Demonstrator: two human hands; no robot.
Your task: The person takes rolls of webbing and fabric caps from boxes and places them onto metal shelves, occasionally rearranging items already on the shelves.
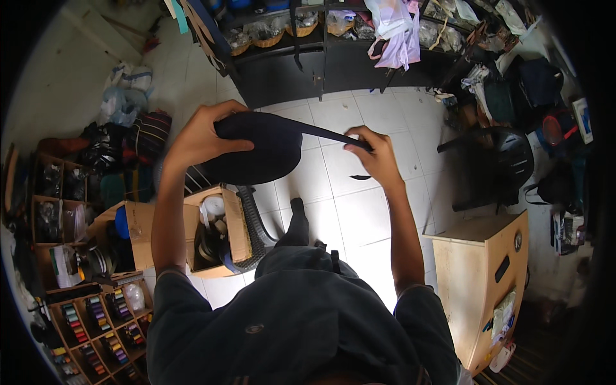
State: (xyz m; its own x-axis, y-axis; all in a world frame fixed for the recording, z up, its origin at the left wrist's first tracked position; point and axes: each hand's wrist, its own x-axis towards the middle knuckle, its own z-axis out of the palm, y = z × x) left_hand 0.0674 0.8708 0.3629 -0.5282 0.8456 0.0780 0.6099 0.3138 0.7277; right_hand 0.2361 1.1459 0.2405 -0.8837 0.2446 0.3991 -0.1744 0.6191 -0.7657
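Note:
A large round roll of dark webbing strap point(260, 151) is held up in front of me. My left hand point(208, 136) clasps its left side, the thumb on the near face and the fingers over the top edge. From the top of the roll a length of strap point(317, 132) runs taut to the right, sloping slightly down. My right hand point(375, 154) pinches it between thumb and fingers. Below that hand a short dark strap end point(360, 177) shows against the floor tiles.
At lower left, an open cardboard box point(240, 224) holds rolls of tape, beside a rack of thread spools point(96, 314). A wooden cabinet point(478, 256) stands at right, near a black chair point(494, 163). Dark shelving point(282, 80) with baskets spans the far side.

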